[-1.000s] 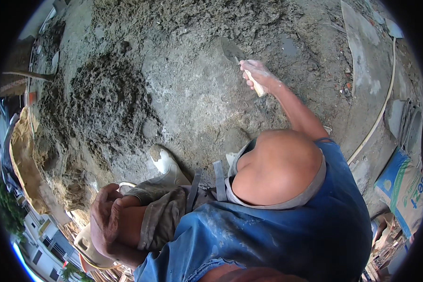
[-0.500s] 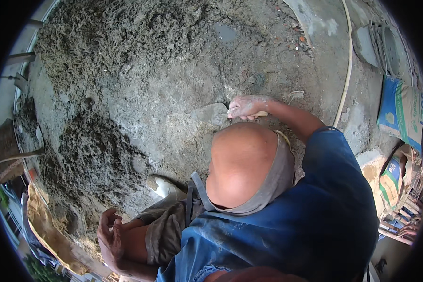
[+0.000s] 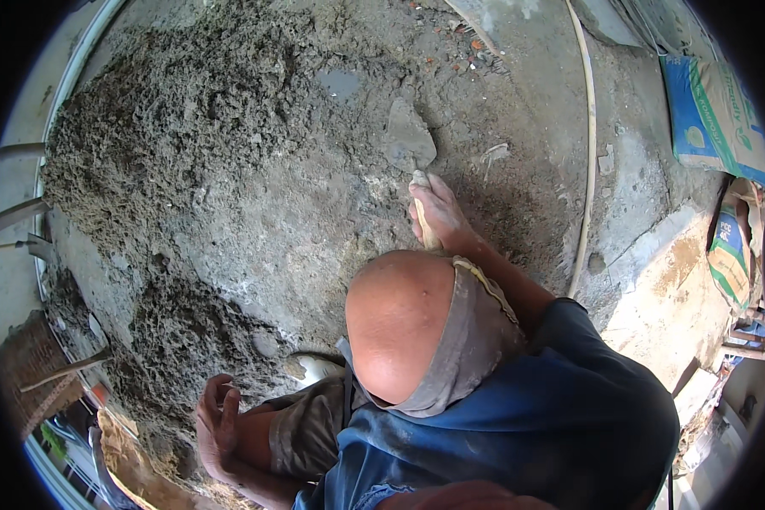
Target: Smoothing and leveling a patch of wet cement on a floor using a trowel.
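A pointing trowel [image 3: 410, 138] with a grey, mortar-smeared blade lies low over the rough ground in front of my knee. My right hand [image 3: 439, 211] is wrapped round its pale wooden handle, and the blade points away from me. Over by my other leg, my left hand [image 3: 217, 421] hangs with loosely bent fingers apart and nothing in it. Just beyond the left hand sits a dark heap of wet mortar [image 3: 183, 327]. A wider spread of lumpy mortar [image 3: 153, 136] covers the ground farther off to the left.
A small grey puddle [image 3: 340, 83] lies beyond the trowel. To the right, a pale hose [image 3: 590, 127] runs along the concrete. Past it are a blue and green printed bag [image 3: 714, 115] and another crumpled bag [image 3: 728, 259]. A wooden handle [image 3: 64, 372] sticks in from the left.
My right hand has turned the trowel from pointing left to pointing away from me, and the blade has swung farther out. The view has shifted; my left hand stays loosely bent.
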Action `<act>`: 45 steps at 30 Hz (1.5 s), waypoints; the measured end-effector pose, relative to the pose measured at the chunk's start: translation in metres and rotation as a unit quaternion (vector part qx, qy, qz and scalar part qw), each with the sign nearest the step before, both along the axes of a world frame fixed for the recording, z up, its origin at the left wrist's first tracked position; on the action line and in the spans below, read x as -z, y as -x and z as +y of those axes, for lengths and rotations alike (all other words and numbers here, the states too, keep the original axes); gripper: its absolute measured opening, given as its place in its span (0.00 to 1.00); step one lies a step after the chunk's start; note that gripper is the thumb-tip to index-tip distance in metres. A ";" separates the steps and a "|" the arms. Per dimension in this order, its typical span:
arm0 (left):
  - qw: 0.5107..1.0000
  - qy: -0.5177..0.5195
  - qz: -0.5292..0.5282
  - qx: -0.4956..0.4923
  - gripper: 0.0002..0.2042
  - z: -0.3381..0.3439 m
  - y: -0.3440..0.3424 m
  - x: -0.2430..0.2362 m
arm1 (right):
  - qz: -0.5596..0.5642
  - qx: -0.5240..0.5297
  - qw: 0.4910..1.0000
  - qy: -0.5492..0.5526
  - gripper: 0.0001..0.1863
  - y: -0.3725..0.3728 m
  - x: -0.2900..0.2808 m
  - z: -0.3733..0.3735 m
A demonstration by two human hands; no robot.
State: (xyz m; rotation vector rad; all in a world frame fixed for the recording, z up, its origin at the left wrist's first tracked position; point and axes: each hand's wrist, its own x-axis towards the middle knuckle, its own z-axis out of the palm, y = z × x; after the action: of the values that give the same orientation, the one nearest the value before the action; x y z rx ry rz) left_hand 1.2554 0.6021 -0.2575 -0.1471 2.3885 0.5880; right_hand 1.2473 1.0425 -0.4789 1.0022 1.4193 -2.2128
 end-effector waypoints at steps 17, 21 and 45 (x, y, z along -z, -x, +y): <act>0.999 0.009 0.010 0.033 0.24 0.021 0.012 0.001 | -0.061 -0.112 0.847 -0.516 0.26 0.055 0.025 0.017; 0.998 0.002 0.015 0.053 0.23 0.014 0.009 0.002 | -0.034 -0.149 0.846 -0.510 0.25 0.001 0.019 0.028; 1.000 0.015 0.007 -0.001 0.16 -0.006 -0.020 -0.008 | 0.018 -0.015 0.985 -0.170 0.22 0.163 0.073 0.032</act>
State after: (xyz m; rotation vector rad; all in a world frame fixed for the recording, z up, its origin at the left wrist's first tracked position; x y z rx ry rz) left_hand 1.2756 0.5961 -0.2500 -0.1596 2.4125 0.5554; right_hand 1.0842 1.0740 -0.5521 1.0398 1.8605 -2.0174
